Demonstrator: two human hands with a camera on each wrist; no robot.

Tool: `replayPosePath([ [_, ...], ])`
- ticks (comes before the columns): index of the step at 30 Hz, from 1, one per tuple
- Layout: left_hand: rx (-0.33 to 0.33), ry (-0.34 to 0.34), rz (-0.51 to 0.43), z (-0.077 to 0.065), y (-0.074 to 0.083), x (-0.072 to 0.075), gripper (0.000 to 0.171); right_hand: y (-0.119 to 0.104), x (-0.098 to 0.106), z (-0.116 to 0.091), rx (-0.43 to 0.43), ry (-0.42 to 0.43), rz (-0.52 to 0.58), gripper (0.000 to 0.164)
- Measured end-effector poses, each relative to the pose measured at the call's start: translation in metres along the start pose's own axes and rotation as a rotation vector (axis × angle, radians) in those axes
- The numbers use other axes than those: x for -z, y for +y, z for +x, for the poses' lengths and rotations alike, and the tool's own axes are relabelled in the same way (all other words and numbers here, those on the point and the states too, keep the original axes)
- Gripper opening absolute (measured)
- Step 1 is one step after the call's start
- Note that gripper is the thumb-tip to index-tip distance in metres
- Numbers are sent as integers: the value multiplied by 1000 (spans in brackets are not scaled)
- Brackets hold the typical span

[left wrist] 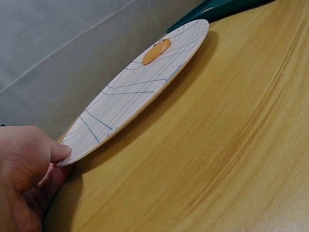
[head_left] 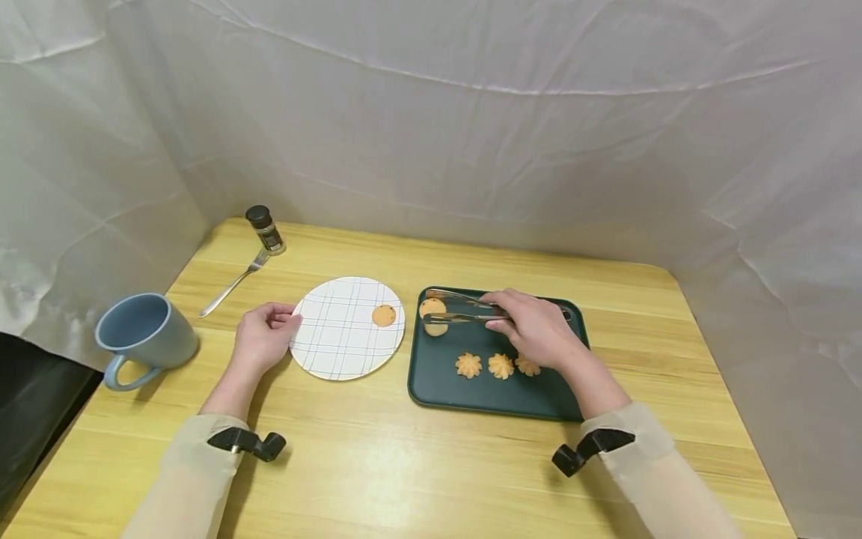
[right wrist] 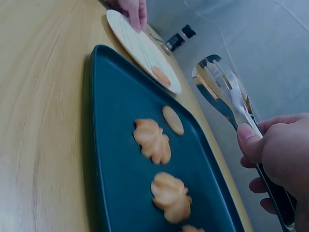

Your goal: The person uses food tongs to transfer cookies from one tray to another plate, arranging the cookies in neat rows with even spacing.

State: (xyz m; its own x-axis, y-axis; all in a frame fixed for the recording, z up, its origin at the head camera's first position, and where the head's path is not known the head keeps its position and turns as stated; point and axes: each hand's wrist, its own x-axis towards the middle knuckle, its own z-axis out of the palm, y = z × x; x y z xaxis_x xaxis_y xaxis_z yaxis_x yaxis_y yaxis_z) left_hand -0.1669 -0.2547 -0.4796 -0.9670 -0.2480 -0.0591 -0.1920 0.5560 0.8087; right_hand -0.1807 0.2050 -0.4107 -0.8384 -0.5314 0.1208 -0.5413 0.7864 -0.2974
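Observation:
At the left rim of a white plate (head_left: 337, 344) with blue lines, my left hand (head_left: 265, 337) pinches the edge between thumb and fingers; the left wrist view shows the plate tilted. One round cookie (head_left: 384, 316) with dark specks lies on it. My right hand (head_left: 536, 327) holds metal tongs (right wrist: 236, 104) above the dark green tray (head_left: 431, 389). A speckled round cookie (head_left: 432, 306) appears between the tong tips; whether they grip it I cannot tell. Another round cookie (right wrist: 173, 120) lies on the tray beside a flower-shaped cookie (right wrist: 152, 141).
Two more flower-shaped cookies lie on the tray, one (head_left: 500, 366) in the middle and one (head_left: 527, 365) partly under my right hand. A blue mug (head_left: 147, 333), a fork (head_left: 236, 283) and a black-capped spice jar (head_left: 266, 230) stand or lie left. Pale cloth (head_left: 431, 150) hangs behind the table.

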Motion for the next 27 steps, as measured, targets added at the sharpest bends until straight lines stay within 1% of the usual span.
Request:
replayPosePath([
  [8, 2, -3, -11, -1, 0, 1, 33, -18, -10, 17, 34, -4, 4, 43],
  [18, 7, 2, -2, 2, -1, 1, 33, -40, -22, 42, 68, -5, -4, 43],
  [21, 7, -3, -4, 1, -1, 0, 33, -45, -25, 49, 66, -14, 3, 43],
  [27, -18, 6, -10, 0, -1, 0, 33, -52, -34, 60, 60, -27, 34, 46],
])
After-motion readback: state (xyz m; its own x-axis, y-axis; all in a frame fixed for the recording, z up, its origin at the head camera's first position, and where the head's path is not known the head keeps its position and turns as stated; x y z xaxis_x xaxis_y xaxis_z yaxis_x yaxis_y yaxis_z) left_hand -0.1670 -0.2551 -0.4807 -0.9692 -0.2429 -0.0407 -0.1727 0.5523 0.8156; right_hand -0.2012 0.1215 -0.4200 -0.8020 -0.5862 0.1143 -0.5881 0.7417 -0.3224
